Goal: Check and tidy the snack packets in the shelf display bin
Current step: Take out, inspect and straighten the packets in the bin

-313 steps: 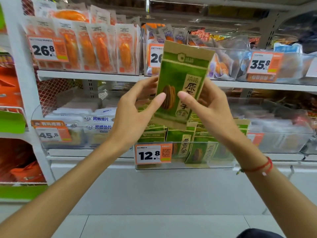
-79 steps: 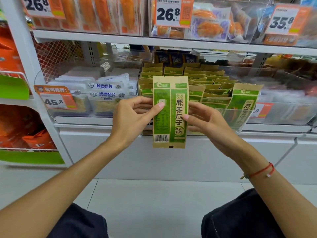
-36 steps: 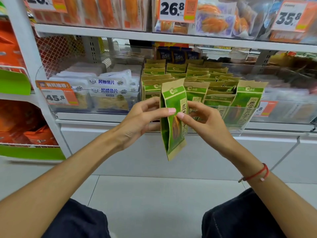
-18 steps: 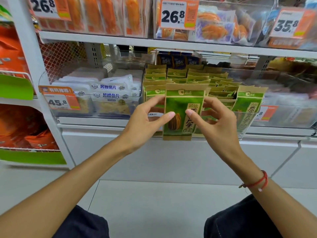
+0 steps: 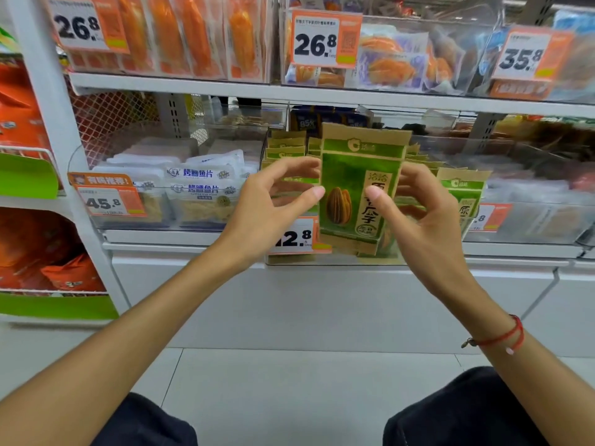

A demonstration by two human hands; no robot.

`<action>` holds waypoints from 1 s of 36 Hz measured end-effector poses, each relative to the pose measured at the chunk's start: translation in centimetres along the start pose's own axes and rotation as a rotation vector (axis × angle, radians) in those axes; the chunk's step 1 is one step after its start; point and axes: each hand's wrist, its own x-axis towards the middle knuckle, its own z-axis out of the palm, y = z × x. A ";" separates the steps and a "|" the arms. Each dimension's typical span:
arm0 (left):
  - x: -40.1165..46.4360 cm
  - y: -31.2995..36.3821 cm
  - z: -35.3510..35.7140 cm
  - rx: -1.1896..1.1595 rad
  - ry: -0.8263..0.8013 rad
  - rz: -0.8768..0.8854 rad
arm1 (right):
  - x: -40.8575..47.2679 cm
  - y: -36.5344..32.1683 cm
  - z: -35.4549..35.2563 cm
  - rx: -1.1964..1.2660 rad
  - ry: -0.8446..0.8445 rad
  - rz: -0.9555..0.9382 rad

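A green and tan seed packet [image 5: 351, 175] stands upright, front face toward me, just in front of the clear display bin [image 5: 335, 261]. My left hand [image 5: 267, 214] pinches its left edge between thumb and fingers. My right hand [image 5: 428, 220] holds its right side, with the thumb on the front and the fingers behind. Rows of matching packets [image 5: 286, 149] stand in the bin behind it. One more packet [image 5: 463, 188] leans at the bin's front right. A 12.8 price tag [image 5: 296, 236] hangs on the bin front, partly covered by my left hand.
A bin of white fish-slice packets [image 5: 199, 188] with a 45.8 tag sits to the left. Dark blue packets [image 5: 306, 122] stand behind the green rows. The upper shelf [image 5: 322, 91] carries orange snack packs. My knees and a white floor [image 5: 289, 381] fill the bottom.
The packet went from back side out to edge-on, then front side out. Both hands have since lifted it higher, against the bin's front row.
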 end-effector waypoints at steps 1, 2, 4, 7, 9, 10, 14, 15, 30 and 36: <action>0.2 0.0 0.1 0.009 0.018 0.010 | 0.1 -0.1 -0.3 0.014 0.036 -0.004; 0.4 0.0 0.1 0.015 0.041 0.019 | 0.3 -0.2 -0.6 0.035 0.080 -0.009; 1.0 0.1 0.1 0.044 0.098 0.049 | 0.7 -0.6 -1.4 0.089 0.185 -0.031; 2.8 0.0 -0.4 0.175 0.176 0.091 | 1.8 -1.0 -2.4 0.148 0.332 -0.087; 4.5 -0.2 -1.0 0.291 0.184 0.076 | 2.7 -0.9 -2.9 0.160 0.371 -0.118; 5.5 -0.4 -1.3 0.349 0.172 0.055 | 3.3 -0.8 -3.0 0.153 0.372 -0.126; 9.6 -1.4 -2.1 0.566 0.000 -0.046 | 5.8 0.3 -3.1 0.087 0.301 -0.164; 10.7 -1.8 -2.2 0.608 -0.062 -0.075 | 6.6 0.7 -3.1 0.077 0.274 -0.171; 22.1 -8.7 0.3 0.939 -0.748 -0.264 | 16.2 8.1 -0.6 -0.031 -0.212 -0.062; 21.5 -8.3 -0.5 1.142 -0.740 -0.074 | 17.4 8.7 0.4 -0.182 -0.279 -0.099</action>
